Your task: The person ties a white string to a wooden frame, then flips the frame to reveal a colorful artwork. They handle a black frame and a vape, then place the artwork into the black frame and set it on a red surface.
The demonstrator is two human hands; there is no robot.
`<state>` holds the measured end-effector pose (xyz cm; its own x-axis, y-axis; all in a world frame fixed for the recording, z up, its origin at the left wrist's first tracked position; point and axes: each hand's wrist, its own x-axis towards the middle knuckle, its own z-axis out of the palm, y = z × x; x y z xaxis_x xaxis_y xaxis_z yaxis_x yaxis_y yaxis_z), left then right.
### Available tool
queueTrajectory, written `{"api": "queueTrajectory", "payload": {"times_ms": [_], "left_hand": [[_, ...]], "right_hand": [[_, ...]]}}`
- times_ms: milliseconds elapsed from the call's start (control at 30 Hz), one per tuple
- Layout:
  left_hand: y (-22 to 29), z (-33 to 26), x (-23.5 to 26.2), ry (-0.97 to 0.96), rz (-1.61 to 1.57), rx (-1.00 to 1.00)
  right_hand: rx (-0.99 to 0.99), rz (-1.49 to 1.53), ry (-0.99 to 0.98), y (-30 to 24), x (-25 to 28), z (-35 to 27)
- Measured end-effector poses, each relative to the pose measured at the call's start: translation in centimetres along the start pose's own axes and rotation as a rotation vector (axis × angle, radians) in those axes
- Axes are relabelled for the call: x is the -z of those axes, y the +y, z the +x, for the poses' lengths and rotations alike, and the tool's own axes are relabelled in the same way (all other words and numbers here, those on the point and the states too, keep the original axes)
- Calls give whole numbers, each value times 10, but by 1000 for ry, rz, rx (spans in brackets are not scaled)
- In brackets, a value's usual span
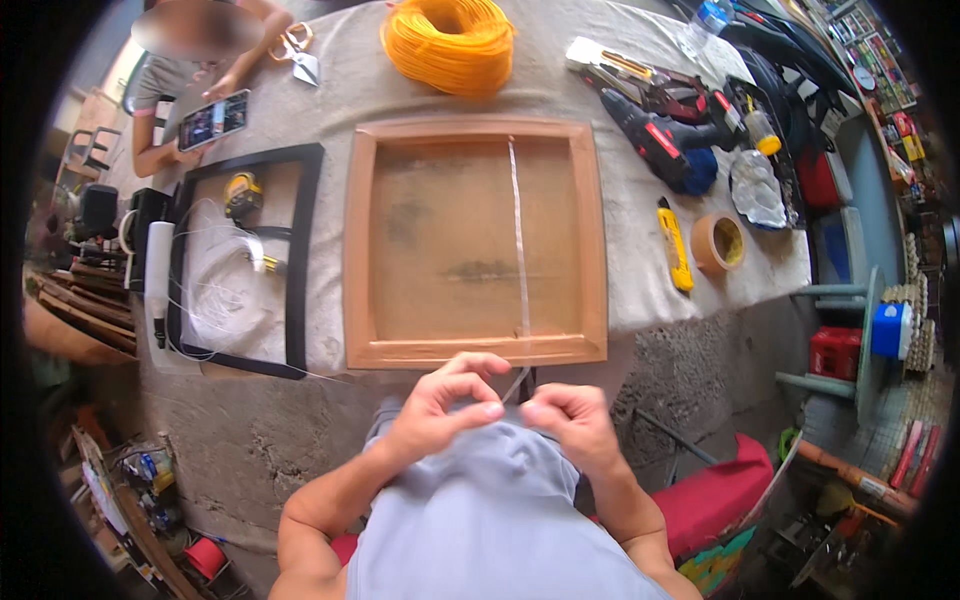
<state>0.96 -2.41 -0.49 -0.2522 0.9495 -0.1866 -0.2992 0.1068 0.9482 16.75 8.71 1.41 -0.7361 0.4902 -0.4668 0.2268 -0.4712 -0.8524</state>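
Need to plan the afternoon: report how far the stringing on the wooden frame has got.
Done: one clear strand runs across the wooden frame. In hand: left hand and right hand pinch its near end by the frame's edge. Left: the rest of the frame is bare.

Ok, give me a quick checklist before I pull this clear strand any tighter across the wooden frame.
1. Both hands on the strand: left hand and right hand pinch the clear strand just below the frame's near edge. Ok.
2. Strand crosses the wooden frame from far rail to near rail. Ok.
3. Far end fastened: too fine to see. Cannot tell.
4. Frame lies flat on the cloth-covered table. Ok.
5. Yellow utility knife lies right of the frame, apart from it. Ok.
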Motion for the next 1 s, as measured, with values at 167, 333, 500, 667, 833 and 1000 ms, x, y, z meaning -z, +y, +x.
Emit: {"api": "queueTrajectory", "payload": {"times_ms": [167, 333, 500, 667, 833, 1000], "left_hand": [[1, 5, 4, -212, -376, 244], [10, 3, 4, -153, 596, -225], [19, 4, 20, -62, 636, -252], [19, 7, 32, 133, 654, -238], [8, 30, 23, 291, 899, -539], [-3, 52, 21, 141, 797, -421]], "right_hand": [[185, -532, -259, -1, -4, -1], [815, -1046, 26, -24, 14, 24], [890, -1065, -365, -35, 11, 58], [982, -1143, -282, -36, 21, 69], [963, -1139, -95, -36, 25, 72], [906, -1092, -59, -43, 43, 72]]}}
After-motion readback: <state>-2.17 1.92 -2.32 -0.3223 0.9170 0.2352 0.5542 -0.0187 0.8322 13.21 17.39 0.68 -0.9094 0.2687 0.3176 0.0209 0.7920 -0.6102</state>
